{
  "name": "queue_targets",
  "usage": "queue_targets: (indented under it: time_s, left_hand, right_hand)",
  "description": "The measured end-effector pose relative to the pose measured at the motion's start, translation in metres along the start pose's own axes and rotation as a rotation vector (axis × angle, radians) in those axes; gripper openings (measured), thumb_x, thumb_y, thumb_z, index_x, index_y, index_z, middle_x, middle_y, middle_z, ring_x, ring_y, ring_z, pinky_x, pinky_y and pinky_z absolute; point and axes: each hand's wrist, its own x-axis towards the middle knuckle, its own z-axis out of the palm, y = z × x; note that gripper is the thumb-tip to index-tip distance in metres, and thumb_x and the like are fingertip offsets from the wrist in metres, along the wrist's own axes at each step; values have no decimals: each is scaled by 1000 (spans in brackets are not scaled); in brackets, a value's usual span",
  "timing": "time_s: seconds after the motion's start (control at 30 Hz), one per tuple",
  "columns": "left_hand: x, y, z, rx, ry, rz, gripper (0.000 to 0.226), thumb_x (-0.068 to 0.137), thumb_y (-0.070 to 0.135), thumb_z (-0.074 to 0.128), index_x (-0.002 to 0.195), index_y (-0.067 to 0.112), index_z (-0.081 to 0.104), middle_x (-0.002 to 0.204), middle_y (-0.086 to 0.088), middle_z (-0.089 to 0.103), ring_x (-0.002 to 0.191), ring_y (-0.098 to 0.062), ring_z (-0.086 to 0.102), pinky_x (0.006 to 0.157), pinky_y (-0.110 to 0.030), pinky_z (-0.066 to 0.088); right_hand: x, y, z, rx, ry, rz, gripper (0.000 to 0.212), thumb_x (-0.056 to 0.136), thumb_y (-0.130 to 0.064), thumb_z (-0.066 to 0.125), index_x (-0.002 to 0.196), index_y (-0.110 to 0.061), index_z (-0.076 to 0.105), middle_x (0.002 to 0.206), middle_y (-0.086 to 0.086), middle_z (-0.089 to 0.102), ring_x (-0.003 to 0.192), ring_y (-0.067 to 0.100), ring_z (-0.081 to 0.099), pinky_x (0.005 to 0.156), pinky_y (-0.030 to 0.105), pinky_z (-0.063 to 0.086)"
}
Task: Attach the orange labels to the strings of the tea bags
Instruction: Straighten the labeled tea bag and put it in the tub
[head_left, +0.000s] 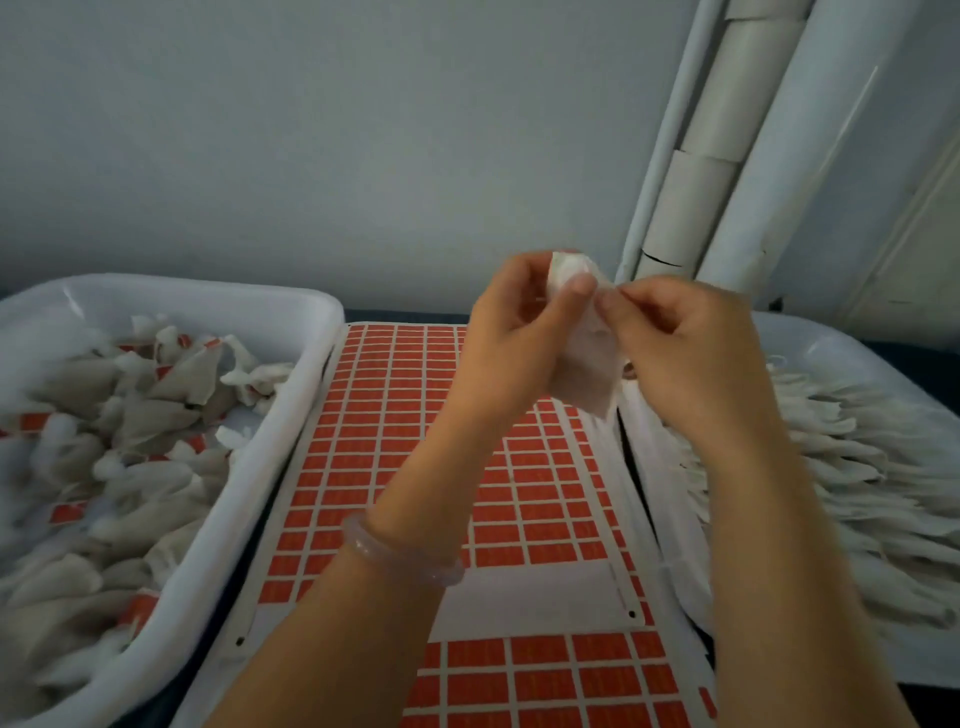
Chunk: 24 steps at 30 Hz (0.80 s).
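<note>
A white tea bag (584, 358) is up in the air above the far half of the desk (374, 315), held between both hands. The left hand (511, 338) grasps it, fingers curled round its upper part and the thumb pressed on its front. The right hand (691, 358) pinches at the bag's top right corner with thumb and fingertip. Whether a string lies in that pinch is too blurred to tell. A pale bracelet (400, 553) circles the left wrist.

Under the hands a sheet of orange labels (395, 441) lies flat down the middle of the desk, its grid reaching toward the far edge and its near end bare white. It overlaps a second sheet (545, 675) that runs on to the near edge.

Along the left edge stands a white tray (291, 415) holding a loose heap of labelled bags (156, 400), with orange tags showing among them. Along the right edge another tray (831, 345) holds plain bags (857, 467) laid in overlapping rows.

Beyond the far right corner, pale tubes (722, 156) lean against the grey wall (311, 130).
</note>
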Motion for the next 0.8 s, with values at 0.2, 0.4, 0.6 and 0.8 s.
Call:
queue_targets:
  time_s: [0.2, 0.4, 0.6, 0.8]
  left_hand:
    - [-52, -46, -57, 152, 312, -399, 13, 89, 40, 57, 97, 30, 58, 90, 14, 63, 81, -8, 63, 55, -11, 50]
    - [-80, -74, -78, 128, 388, -478, 17, 88, 35, 61, 104, 29, 60, 100, 11, 66, 90, -6, 64, 64, -12, 50]
    - [-86, -71, -78, 69, 200, -430, 38, 70, 45, 70, 105, 34, 62, 103, 11, 66, 91, -1, 64, 65, -12, 51]
    - [-86, -74, -79, 106, 130, -361, 10, 82, 18, 70, 75, 24, 72, 76, 3, 72, 72, -10, 67, 62, -18, 52]
  right_hand:
    - [-51, 26, 88, 301, -229, 309, 32, 83, -63, 38, 89, -41, 60, 83, -18, 66, 71, -6, 64, 56, 7, 48]
    - [-90, 61, 122, 383, -242, 317, 16, 83, -30, 68, 86, -45, 62, 86, -43, 60, 85, -21, 54, 58, -3, 40]
    - [-90, 61, 124, 431, -138, 290, 8, 85, -34, 63, 86, -42, 63, 80, -36, 64, 79, -16, 59, 59, -1, 43]
    - [-95, 62, 123, 516, -174, 259, 11, 89, -22, 62, 84, -29, 67, 79, -19, 69, 75, -3, 65, 59, 7, 48]
